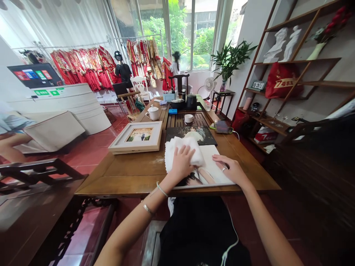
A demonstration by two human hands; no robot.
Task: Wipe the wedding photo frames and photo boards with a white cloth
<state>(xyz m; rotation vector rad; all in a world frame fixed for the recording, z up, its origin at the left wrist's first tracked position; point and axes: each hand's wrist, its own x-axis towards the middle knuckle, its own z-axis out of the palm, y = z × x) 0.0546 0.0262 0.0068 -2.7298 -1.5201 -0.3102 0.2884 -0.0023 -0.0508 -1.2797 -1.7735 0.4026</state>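
Note:
My left hand (pixel 182 162) presses down on a folded white cloth (pixel 173 146) with scalloped edges, its fingers bent over the cloth. Beneath the cloth is a pale photo panel (pixel 216 168) near the table's front edge, its picture partly covered. My right hand (pixel 229 166), with a ring, rests fingers out on the panel's right side. Just beyond lies a dark photo panel (pixel 206 135) showing a light dress; the cloth overlaps its near edge. To the left, a white-framed photo (pixel 137 136) lies on the wooden table (pixel 124 175).
Behind the panels are a slatted tea tray (pixel 180 120) with a white cup (pixel 189 118), a lidded white teapot (pixel 152 112) and a blue box (pixel 172 111). A phone (pixel 223 126) with a cable is at the right. Someone's leg (pixel 13 146) shows at far left.

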